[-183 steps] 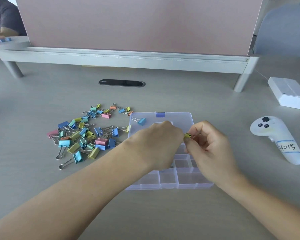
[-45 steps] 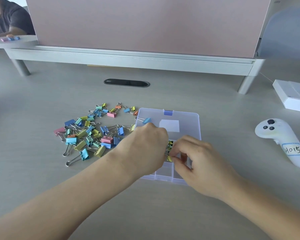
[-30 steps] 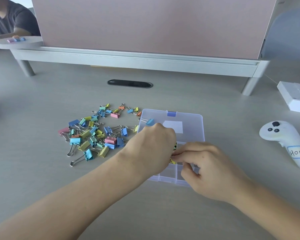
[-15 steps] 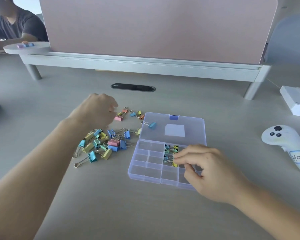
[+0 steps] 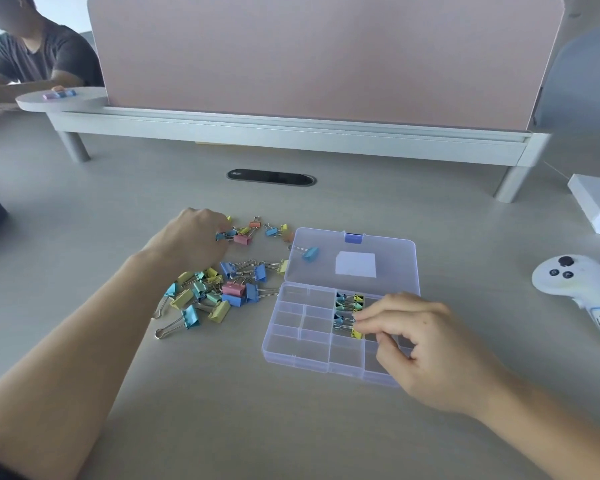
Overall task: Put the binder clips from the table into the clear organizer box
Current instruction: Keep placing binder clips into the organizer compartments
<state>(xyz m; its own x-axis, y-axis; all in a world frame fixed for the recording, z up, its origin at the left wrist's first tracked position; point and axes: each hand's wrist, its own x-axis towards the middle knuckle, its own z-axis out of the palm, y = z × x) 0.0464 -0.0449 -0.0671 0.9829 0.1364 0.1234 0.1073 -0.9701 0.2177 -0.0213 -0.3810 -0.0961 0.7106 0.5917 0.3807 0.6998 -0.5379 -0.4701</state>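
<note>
The fingers [image 5: 369,315] of your right hand [image 5: 430,344] pinch a yellow clip [image 5: 356,333] in a middle compartment of the clear organizer box [image 5: 291,351]. Your left hand [image 5: 191,237] curls over the far clips (whether it pinches one, I cannot tell). Only a handful are boxed. Most binder clips [image 5: 222,292] lie heaped just left of the box on the grey tabletop [image 5: 118,188], below a pink divider [image 5: 326,57].

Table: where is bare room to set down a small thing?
Bare: between the organizer box and the controller; between the cable slot and the clip pile; in front of the box, between the forearms. Crowded: that pile, left of the box, at the left hand.
</note>
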